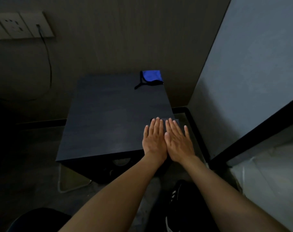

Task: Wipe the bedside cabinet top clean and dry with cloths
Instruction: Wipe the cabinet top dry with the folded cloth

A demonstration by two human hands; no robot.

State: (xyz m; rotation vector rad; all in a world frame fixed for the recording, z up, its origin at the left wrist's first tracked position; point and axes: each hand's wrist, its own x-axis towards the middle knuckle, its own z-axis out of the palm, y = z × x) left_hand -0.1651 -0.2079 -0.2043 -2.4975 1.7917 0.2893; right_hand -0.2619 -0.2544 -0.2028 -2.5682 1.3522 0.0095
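Two forearms reach up from bottom of frame. Dark cabinet top mid-frame. Left hand and right hand side by side, fingers straight, pressing dark cloth flat, right of centre. Blue cloth at top's upper right corner.

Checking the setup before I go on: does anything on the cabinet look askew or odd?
Mostly fine. The blue cloth lies crumpled at the cabinet's far right corner, a black strap trailing from it. Both hands, left and right, press flat on a dark cloth at the right edge. No spill shows.
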